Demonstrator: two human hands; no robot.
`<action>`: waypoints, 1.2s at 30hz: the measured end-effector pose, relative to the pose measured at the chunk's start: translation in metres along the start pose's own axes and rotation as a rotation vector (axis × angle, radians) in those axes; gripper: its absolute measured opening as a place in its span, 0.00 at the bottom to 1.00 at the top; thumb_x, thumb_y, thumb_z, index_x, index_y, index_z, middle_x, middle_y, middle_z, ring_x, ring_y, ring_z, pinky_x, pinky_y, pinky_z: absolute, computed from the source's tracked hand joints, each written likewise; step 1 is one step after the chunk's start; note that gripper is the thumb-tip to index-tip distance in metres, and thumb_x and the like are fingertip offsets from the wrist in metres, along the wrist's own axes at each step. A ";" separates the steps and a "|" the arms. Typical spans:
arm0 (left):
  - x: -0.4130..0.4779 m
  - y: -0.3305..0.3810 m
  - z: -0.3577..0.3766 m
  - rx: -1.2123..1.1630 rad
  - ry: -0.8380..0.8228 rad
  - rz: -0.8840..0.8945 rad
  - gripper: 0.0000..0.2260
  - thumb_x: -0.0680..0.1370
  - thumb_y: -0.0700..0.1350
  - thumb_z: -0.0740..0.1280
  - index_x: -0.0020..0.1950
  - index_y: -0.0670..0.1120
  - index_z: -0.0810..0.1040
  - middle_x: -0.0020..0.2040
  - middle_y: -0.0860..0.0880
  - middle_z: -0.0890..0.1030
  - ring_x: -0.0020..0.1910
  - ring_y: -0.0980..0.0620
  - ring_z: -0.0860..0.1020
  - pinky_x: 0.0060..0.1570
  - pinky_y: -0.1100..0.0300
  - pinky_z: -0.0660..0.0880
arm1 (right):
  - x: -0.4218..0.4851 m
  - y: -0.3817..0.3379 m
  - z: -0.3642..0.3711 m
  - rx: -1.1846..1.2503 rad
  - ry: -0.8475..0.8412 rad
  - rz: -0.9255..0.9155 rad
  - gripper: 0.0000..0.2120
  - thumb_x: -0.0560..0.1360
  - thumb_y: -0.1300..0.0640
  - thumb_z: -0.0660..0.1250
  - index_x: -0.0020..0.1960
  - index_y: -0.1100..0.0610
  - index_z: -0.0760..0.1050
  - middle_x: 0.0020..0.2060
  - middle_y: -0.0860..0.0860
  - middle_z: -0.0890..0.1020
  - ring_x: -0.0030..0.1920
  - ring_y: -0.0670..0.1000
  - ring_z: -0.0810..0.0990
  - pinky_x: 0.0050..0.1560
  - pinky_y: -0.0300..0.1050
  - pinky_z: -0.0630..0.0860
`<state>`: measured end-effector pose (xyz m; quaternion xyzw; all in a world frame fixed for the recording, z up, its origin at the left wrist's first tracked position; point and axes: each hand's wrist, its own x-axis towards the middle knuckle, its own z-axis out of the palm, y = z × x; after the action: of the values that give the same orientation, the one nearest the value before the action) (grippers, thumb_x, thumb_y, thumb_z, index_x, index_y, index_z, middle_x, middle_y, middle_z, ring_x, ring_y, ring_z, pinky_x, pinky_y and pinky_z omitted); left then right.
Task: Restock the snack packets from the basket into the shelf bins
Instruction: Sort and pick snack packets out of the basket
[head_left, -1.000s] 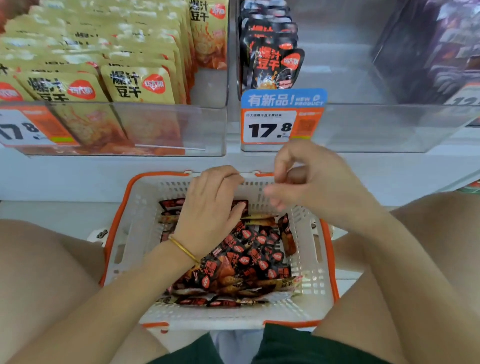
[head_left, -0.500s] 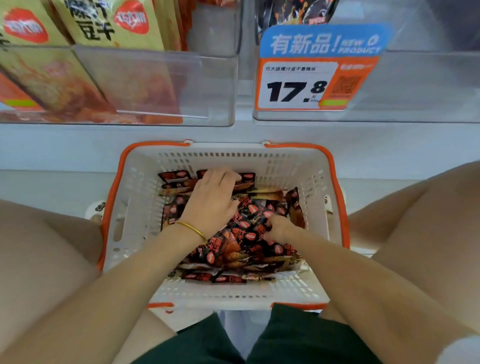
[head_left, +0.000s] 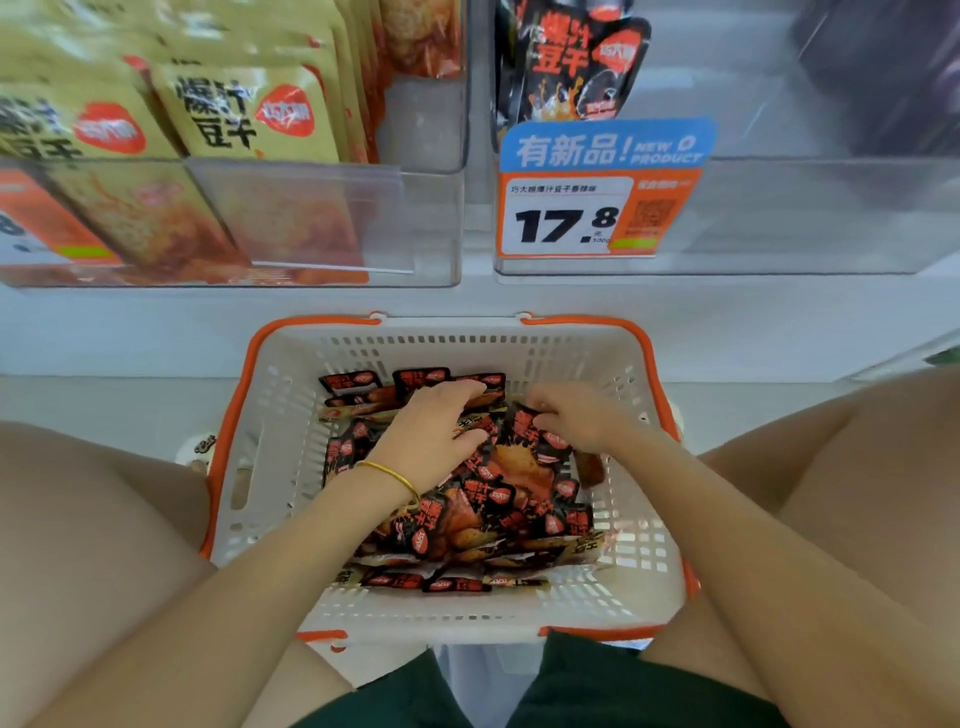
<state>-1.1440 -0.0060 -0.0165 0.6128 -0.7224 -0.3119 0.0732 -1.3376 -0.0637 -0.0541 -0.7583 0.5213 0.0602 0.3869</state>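
Reaching into the white basket (head_left: 270, 415) with both hands. Laying the left hand (head_left: 434, 428) palm-down over the heap of black snack packets (head_left: 498, 514), fingers bent at the far row; cannot tell whether gripping any, with the underside hidden. Pinching the top edge of one packet (head_left: 530, 441) with the curled right hand (head_left: 579, 421). Above, seeing a few black ones upright in the right shelf bin (head_left: 779, 218), partly masked by a price tag (head_left: 597, 192), cut off at top.

1 head camera looks steeply down, close over the basket (head_left: 280, 395).
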 end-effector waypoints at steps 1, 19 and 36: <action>-0.001 0.004 -0.003 -0.050 -0.016 -0.018 0.25 0.78 0.47 0.65 0.74 0.48 0.62 0.71 0.49 0.68 0.68 0.51 0.68 0.66 0.59 0.64 | -0.008 -0.006 -0.014 0.061 0.026 -0.039 0.09 0.79 0.61 0.62 0.56 0.63 0.73 0.50 0.55 0.77 0.51 0.51 0.73 0.47 0.39 0.65; -0.035 0.103 -0.106 -0.669 0.355 0.178 0.03 0.75 0.37 0.68 0.43 0.43 0.78 0.36 0.50 0.80 0.32 0.64 0.76 0.36 0.72 0.70 | -0.130 -0.069 -0.119 0.796 0.202 -0.342 0.09 0.69 0.66 0.70 0.46 0.55 0.77 0.35 0.45 0.83 0.35 0.43 0.80 0.35 0.37 0.76; 0.009 0.134 -0.156 0.352 0.625 0.158 0.46 0.69 0.57 0.73 0.77 0.43 0.51 0.78 0.46 0.47 0.76 0.48 0.46 0.72 0.50 0.51 | -0.065 -0.102 -0.238 0.786 0.431 -0.101 0.11 0.71 0.71 0.69 0.49 0.59 0.76 0.31 0.49 0.83 0.29 0.46 0.82 0.29 0.39 0.79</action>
<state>-1.1826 -0.0636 0.1779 0.6240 -0.7528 0.0263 0.2076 -1.3554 -0.1543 0.1966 -0.5733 0.5356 -0.3205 0.5307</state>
